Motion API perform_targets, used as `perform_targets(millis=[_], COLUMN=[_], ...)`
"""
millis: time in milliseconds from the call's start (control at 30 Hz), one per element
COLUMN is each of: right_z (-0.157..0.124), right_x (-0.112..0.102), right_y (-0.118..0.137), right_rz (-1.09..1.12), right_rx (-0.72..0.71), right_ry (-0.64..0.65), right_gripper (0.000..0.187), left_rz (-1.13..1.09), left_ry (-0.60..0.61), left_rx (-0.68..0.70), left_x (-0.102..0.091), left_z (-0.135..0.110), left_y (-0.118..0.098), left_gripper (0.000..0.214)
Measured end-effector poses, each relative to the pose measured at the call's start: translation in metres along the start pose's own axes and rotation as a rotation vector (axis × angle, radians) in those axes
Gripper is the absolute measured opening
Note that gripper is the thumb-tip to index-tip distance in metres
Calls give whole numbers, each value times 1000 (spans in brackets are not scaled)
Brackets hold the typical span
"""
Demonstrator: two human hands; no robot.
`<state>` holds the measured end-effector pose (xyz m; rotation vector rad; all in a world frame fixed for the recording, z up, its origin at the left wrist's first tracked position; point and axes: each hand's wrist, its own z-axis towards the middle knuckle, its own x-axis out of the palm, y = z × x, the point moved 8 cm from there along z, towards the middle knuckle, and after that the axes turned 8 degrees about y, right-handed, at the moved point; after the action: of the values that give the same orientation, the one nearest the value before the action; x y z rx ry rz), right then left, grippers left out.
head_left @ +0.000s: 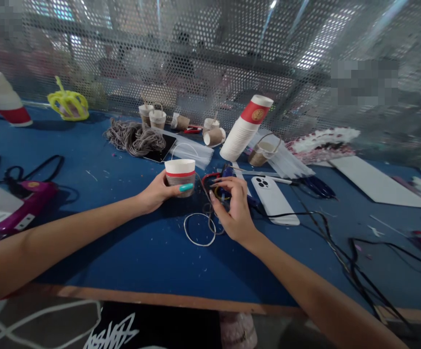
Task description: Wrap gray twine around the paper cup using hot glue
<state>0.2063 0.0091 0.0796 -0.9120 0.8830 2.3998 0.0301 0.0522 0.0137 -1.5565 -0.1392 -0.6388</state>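
Note:
My left hand [158, 192] is wrapped round a white paper cup [180, 175] with a red band and grey cord wound round its lower half. The cup stands upright on the blue table [123, 242]. My right hand [233, 209] lies just right of the cup with its fingers curled over a small dark tool with red and blue parts [220, 186]; I cannot make out what the tool is. A grey cord runs from the cup toward my right hand. A loop of white cord [199, 230] lies on the table below both hands.
A white phone [273, 198] lies right of my right hand, with black cables [334, 242] trailing right. Behind stand a leaning stack of paper cups [244, 128], several small wrapped cups [157, 118], a bundle of grey cord [133, 137] and a pink glue gun [14, 206] at left.

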Motion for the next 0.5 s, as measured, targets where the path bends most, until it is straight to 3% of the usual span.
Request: perform_targets(millis=[133, 267, 500], right_z=[1, 1, 0], right_x=[-1, -1, -1], right_y=[0, -1, -1], right_rz=[7, 20, 11], right_rx=[3, 17, 19], right_ry=[-5, 5, 13], right_gripper=[18, 17, 19], left_rz=[-85, -87, -30], left_ry=[-84, -59, 61], left_rx=[-62, -115, -94], left_x=[-10, -9, 2], left_z=[1, 0, -4], left_y=[7, 10, 7], left_gripper=[54, 46, 68])
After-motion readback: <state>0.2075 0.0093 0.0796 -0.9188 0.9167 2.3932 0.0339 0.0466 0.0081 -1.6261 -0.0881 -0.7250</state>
